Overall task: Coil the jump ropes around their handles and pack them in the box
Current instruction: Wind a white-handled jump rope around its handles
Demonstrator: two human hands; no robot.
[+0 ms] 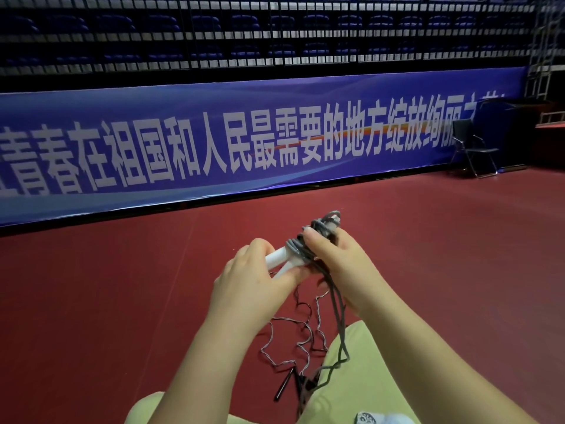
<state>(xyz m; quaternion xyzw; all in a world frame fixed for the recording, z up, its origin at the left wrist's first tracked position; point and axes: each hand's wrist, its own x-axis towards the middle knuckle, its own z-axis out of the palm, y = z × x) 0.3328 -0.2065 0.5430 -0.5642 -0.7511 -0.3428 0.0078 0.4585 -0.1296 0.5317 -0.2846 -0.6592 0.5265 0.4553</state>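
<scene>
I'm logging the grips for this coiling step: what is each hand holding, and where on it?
Left hand grips the white handles at their bare end; right hand pinches the grey rope coiled around them.

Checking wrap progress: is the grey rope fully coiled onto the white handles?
No: a long grey rope tail hangs from the white handles down across the lap.

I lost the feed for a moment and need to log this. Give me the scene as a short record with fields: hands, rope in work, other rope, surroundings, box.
left hand: holds the white handles
right hand: pinches the grey rope coiled around the handles
grey rope tail: hangs down over the leg in pale trousers
other rope: thin rope with black handles, lying loose on the red floor
surroundings: blue banner, folding chair
box: not in view
</scene>
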